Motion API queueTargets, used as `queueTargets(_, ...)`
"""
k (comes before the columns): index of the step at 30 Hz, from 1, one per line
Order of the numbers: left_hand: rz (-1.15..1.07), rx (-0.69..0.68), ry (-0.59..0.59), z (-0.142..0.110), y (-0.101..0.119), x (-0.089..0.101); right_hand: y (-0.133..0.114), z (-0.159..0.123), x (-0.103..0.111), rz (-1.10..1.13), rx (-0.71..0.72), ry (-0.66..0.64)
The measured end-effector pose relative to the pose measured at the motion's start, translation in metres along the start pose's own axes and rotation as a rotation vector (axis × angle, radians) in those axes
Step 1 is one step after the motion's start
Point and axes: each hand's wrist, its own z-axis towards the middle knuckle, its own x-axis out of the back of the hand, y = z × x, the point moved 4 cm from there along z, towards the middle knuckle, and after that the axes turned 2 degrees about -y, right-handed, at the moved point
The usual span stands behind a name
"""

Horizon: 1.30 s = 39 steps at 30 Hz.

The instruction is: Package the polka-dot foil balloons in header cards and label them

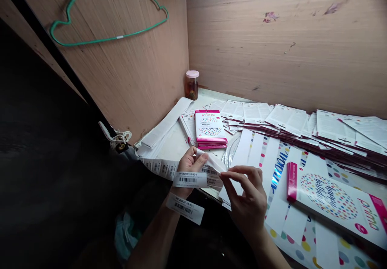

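Note:
My left hand [189, 168] grips a white strip of barcode labels [210, 172], which trails back to a longer printed strip [160, 168] on the table. One barcode label [189, 179] lies across my left wrist, and another [184, 208] is stuck on my forearm. My right hand [243, 192] pinches the edge of the strip between thumb and fingers. Beyond my hands stands a pink-edged Prima package [210, 129]. Another Prima package [335, 200], printed with coloured dots, lies to the right on white printed sheets [278, 180].
Overlapping rows of pink-edged printed cards [302, 128] cover the table's back right. A jar with a pink lid [192, 84] stands in the back corner. A green wire hanger [105, 23] hangs on the wooden panel [121, 79]. Darkness fills the left.

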Motion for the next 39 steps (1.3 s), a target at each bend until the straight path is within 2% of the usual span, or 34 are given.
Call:
queueTargets(2,-0.087,0.054,-0.022,0.001,0.001,-0.002,-0.004,0.0,0.002,0.023,0.031,-0.051)
queueTargets(5,-0.132,0.047,0.046,0.007,0.003,0.002,-0.006,-0.002,0.011,0.149,-0.003,-0.049)
queueTargets(7,-0.137,0.005,0.128,0.014,0.004,0.01,-0.006,-0.005,0.02,0.298,-0.081,0.039)
queueTargets(9,-0.143,-0.053,0.202,0.023,0.006,0.018,-0.007,-0.012,0.019,0.499,-0.217,0.058)
queueTargets(11,-0.151,-0.097,0.241,0.034,0.008,0.023,-0.011,-0.022,0.004,0.692,-0.398,-0.042)
queueTargets(13,-0.157,-0.125,0.248,0.043,0.011,0.024,-0.016,-0.035,-0.022,0.803,-0.579,-0.144)
queueTargets(15,-0.148,-0.157,0.267,0.049,0.013,0.021,-0.019,-0.047,-0.051,0.844,-0.712,-0.161)
queueTargets(18,-0.107,-0.2,0.316,0.049,0.016,0.019,-0.016,-0.058,-0.088,0.845,-0.8,-0.151)
queueTargets(20,-0.088,-0.201,0.315,0.046,0.016,0.018,-0.009,-0.062,-0.101,0.783,-0.77,-0.204)
queueTargets(22,-0.086,-0.206,0.307,0.043,0.017,0.019,0.001,-0.061,-0.099,0.649,-0.672,-0.239)
queueTargets(24,-0.084,-0.213,0.274,0.039,0.02,0.022,0.014,-0.05,-0.081,0.479,-0.535,-0.156)
queueTargets(27,-0.061,-0.201,0.165,0.035,0.022,0.023,0.03,-0.016,-0.046,0.285,-0.268,0.035)
queueTargets(29,-0.05,-0.196,0.116,0.033,0.023,0.023,0.033,0.012,-0.033,0.217,-0.1,-0.016)
queueTargets(31,-0.034,-0.192,0.091,0.031,0.024,0.023,0.035,0.032,-0.031,0.175,0.003,-0.157)
queueTargets(34,-0.007,-0.186,0.055,0.029,0.024,0.021,0.034,0.044,-0.033,0.15,0.037,-0.229)
queueTargets(39,-0.01,-0.186,0.045,0.029,0.022,0.018,0.033,0.035,-0.036,0.174,0.008,-0.137)
